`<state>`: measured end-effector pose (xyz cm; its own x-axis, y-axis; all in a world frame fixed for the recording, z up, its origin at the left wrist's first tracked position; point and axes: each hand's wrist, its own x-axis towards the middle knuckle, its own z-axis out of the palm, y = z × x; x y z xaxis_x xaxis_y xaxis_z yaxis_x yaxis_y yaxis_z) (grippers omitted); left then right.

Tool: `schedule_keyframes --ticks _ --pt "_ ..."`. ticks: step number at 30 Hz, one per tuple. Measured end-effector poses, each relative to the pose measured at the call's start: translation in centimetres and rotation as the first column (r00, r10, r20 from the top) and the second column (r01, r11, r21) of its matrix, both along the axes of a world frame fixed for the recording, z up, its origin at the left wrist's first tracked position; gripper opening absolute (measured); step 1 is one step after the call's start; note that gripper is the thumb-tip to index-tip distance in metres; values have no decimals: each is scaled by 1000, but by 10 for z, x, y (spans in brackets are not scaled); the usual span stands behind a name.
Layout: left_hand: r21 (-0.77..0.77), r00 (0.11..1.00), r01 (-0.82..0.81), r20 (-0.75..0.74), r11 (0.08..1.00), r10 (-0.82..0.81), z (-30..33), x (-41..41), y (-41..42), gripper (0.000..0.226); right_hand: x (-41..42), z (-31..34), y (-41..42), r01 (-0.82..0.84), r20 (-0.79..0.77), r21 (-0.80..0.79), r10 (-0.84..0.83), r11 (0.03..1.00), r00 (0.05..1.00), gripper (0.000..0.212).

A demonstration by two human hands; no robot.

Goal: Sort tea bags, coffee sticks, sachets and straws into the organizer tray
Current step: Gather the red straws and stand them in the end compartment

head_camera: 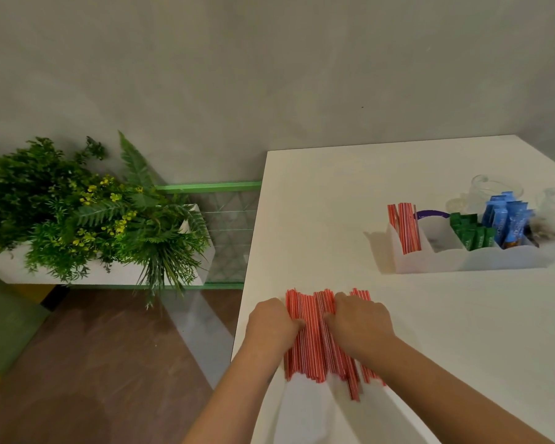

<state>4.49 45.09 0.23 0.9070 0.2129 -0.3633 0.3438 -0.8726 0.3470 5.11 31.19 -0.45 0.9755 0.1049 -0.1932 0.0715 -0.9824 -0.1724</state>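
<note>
Left hand (271,322), fingers curled, grips the left side of the red striped straws (314,347) lying on the white table (334,203); right hand (361,322), likewise curled, grips their right part; organizer tray (462,257) stands well apart, beyond the right hand, holding straws and sachets.

The scene is lit softly and rather dimly, with a greenish-grey cast over the wall (269,59). The white counter (334,203) is rendered brightest, without harsh glare. A soft shadow is thrown to the left of the organizer tray (430,261), so light appears to come from the right. Strong wide-angle bending is seen at the edges. The glass cups (494,187) behind the tray are smeared, and the floor (93,363) shows streaky blur.
</note>
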Motion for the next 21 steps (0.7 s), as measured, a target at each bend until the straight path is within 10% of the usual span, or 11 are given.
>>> schedule_keyframes --ticks 21 --pt "-102 999 -28 -32 994 25 -2 10 2 22 6 7 6 -35 -72 -88 29 996 997 19"
